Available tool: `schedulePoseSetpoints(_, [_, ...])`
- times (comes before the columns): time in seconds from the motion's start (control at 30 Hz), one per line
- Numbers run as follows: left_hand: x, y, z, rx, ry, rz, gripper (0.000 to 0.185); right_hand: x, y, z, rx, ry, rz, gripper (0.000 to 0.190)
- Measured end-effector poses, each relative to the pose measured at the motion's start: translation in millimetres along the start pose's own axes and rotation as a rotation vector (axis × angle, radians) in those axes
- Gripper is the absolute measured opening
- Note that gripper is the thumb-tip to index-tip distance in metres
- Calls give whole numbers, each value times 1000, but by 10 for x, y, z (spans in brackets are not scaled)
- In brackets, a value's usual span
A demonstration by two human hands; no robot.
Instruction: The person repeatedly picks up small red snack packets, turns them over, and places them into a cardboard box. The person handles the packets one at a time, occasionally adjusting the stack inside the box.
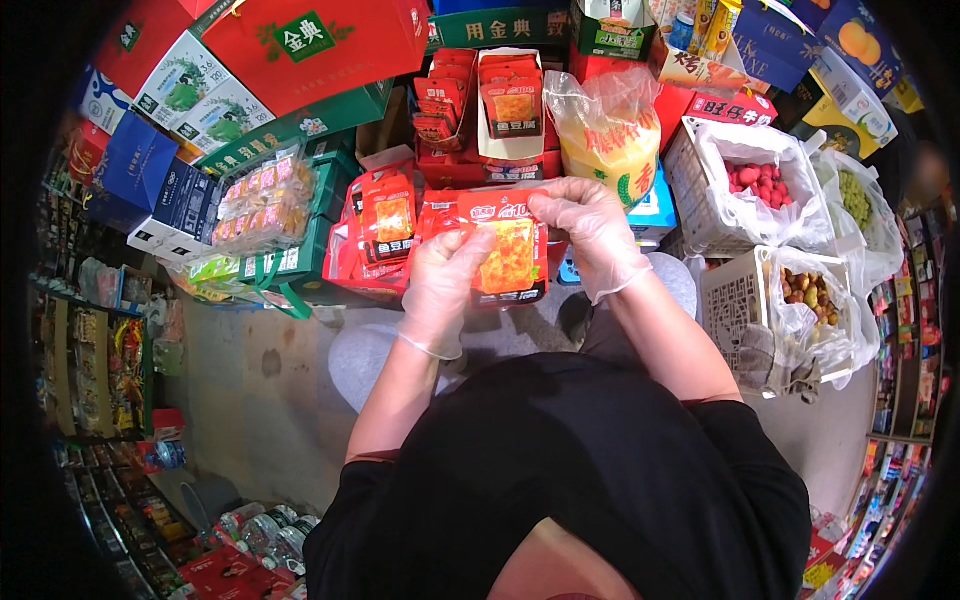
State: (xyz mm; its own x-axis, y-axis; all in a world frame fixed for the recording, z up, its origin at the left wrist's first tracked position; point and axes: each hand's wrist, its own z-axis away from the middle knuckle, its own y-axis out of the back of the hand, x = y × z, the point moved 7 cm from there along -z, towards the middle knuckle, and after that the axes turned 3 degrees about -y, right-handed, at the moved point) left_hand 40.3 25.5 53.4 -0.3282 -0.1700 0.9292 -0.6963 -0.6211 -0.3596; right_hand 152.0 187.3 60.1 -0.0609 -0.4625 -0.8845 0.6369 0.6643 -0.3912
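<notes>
Both my hands wear thin clear plastic gloves. My left hand (446, 289) grips the lower left of a red snack packet (510, 251), its thumb lying across the printed front. My right hand (589, 229) pinches the same packet at its top right corner. More red packaging shows behind its left edge; how many packets are held I cannot tell. Just left stands an open red carton (367, 277) with similar red packets (386, 225) in it. Beyond my hands, a white-lined display box (512, 142) holds more of these packets upright, beside another bunch of red packets (441, 101).
Right of my hands are a knotted clear bag of yellow food (607, 142), a white crate (705, 202) of red fruit and another crate (731, 315) of brownish fruit. At left, a clear tray of wrapped snacks (262, 195) rests by green cartons (330, 180). Bottles (274, 532) stand behind.
</notes>
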Motion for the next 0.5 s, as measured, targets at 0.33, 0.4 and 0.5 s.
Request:
schedulePoseSetpoints(0.33, [5, 115, -82, 110, -58, 58, 19, 328, -139, 189, -92, -122, 98, 18])
schedulePoseSetpoints(0.4, [20, 133, -90, 115, -76, 54, 16, 345, -123, 206, -88, -116, 140, 17])
schedulePoseSetpoints(0.5, [-30, 152, -122, 98, -88, 85, 15, 398, -85, 172, -72, -122, 192, 16])
